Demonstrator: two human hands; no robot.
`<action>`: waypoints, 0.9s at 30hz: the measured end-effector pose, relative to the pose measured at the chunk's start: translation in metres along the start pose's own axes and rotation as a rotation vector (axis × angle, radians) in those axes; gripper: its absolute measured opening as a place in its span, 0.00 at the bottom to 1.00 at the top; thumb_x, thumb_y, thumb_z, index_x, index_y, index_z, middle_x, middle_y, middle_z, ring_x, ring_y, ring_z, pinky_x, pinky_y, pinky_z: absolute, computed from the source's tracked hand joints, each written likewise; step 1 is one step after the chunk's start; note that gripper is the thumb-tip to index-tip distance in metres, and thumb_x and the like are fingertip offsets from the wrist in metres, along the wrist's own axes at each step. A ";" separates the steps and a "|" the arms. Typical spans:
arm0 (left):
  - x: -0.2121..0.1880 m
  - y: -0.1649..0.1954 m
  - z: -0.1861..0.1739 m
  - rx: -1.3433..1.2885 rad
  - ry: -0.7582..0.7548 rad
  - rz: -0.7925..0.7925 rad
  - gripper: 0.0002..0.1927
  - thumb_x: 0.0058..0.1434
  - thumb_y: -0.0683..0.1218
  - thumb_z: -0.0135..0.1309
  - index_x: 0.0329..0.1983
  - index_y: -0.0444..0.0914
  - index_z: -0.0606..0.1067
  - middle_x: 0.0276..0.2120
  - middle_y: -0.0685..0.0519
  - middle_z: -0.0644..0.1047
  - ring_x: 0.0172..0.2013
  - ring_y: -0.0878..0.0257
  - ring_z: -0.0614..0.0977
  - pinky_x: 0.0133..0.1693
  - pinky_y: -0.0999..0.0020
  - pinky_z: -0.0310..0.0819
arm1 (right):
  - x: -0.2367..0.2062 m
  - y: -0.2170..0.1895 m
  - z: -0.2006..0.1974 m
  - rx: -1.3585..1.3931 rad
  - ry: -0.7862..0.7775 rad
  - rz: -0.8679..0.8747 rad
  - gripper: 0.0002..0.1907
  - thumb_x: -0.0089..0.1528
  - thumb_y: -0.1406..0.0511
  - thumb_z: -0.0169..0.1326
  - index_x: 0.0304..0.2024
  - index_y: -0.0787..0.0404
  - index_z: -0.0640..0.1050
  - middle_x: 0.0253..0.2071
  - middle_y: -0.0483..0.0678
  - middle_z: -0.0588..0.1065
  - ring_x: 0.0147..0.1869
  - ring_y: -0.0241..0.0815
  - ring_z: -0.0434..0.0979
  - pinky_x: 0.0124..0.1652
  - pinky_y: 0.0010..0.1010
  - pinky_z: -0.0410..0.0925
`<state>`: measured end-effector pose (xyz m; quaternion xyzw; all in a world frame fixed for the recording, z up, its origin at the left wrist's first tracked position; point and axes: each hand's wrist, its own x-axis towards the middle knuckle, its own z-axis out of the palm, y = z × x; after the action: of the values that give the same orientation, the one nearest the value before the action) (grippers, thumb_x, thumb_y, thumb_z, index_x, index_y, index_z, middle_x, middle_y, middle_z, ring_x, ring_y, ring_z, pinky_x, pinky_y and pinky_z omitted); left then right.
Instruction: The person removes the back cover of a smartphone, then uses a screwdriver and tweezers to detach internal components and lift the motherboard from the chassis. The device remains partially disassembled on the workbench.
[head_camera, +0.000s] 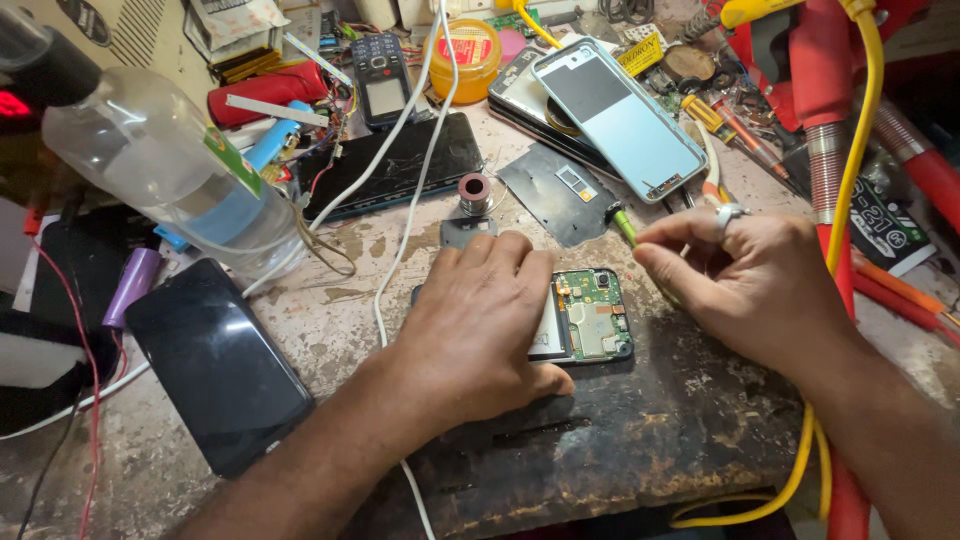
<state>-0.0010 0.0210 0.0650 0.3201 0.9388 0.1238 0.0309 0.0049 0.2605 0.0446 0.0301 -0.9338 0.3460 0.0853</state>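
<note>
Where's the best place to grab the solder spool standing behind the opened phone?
Grip the solder spool across its narrow wound middle, between the two wider flanges, coming straight down from above. It stands upright on end with bare bench beside it, so fingers probably fit either side. The left hand on the opened phone blocks a near-side approach.

The left hand (480, 320) lies flat on the opened phone (592, 315), covering its left part. Right of it the right hand (750, 280) pinches a thin tool (624, 224) above the phone's far right corner. Behind the left hand stands a solder spool (474, 192); farther left lies a dark phone (215, 362), and behind that a plastic bottle (160, 160).
</note>
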 end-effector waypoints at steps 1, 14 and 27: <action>0.002 -0.002 0.000 0.014 -0.062 -0.027 0.54 0.38 0.66 0.74 0.61 0.33 0.67 0.56 0.42 0.70 0.60 0.47 0.68 0.58 0.50 0.59 | -0.003 -0.001 0.000 0.006 -0.026 0.078 0.09 0.63 0.63 0.65 0.44 0.57 0.89 0.22 0.44 0.80 0.22 0.30 0.71 0.21 0.23 0.62; -0.003 0.019 -0.007 -0.098 -0.005 -0.195 0.25 0.58 0.49 0.56 0.54 0.31 0.69 0.50 0.39 0.72 0.47 0.49 0.79 0.46 0.54 0.77 | -0.022 -0.011 0.000 -0.228 -0.102 -0.716 0.48 0.52 0.47 0.66 0.69 0.59 0.67 0.59 0.60 0.77 0.66 0.54 0.69 0.61 0.44 0.65; -0.011 0.020 0.009 -0.263 0.149 -0.247 0.10 0.57 0.49 0.54 0.37 0.38 0.75 0.36 0.45 0.79 0.38 0.45 0.82 0.40 0.47 0.74 | -0.025 -0.001 0.016 -0.091 -0.082 -0.440 0.45 0.42 0.46 0.73 0.56 0.55 0.74 0.51 0.52 0.73 0.62 0.53 0.67 0.57 0.44 0.65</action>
<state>0.0211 0.0317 0.0614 0.1854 0.9463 0.2641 0.0177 0.0275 0.2492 0.0295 0.2429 -0.9222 0.2750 0.1221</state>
